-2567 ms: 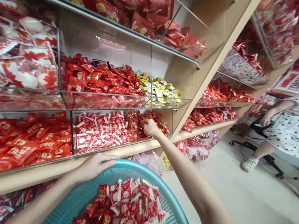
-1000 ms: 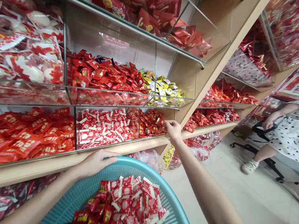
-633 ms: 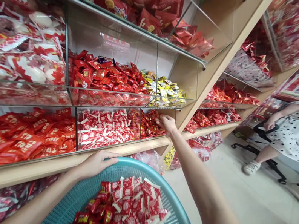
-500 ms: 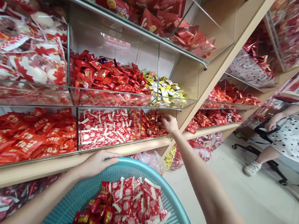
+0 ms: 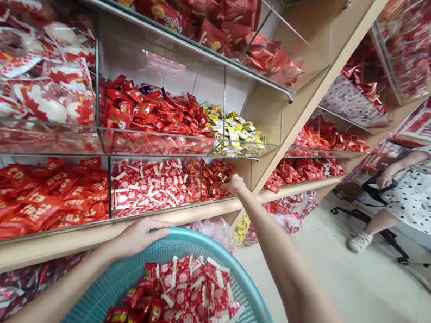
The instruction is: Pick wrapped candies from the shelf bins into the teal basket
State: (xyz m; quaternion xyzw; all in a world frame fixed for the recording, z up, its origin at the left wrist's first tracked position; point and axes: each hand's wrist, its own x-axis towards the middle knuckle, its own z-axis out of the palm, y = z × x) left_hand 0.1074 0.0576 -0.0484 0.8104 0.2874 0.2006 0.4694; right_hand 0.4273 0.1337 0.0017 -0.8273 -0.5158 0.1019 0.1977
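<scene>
My left hand (image 5: 137,236) grips the far rim of a teal plastic basket (image 5: 254,322) that holds red-and-white wrapped sweets (image 5: 189,295) and some dark blue packets. My right hand (image 5: 233,184) reaches into the rightmost lower glass bin, its fingers down among small red sweets (image 5: 213,175). Whether it holds any of them cannot be told. The neighbouring bin holds red-and-white wrapped sweets (image 5: 149,183).
Glass-fronted bins on wooden shelves (image 5: 173,215) hold red packets, yellow sweets (image 5: 240,132) and larger red-and-white packs (image 5: 27,75). A person in a dotted dress (image 5: 429,192) sits on a chair at the right. Bags lie on the pale floor under the shelves.
My right hand drew back to the bin's right edge, then moved left and down into the small red sweets. My left hand stayed on the basket rim.
</scene>
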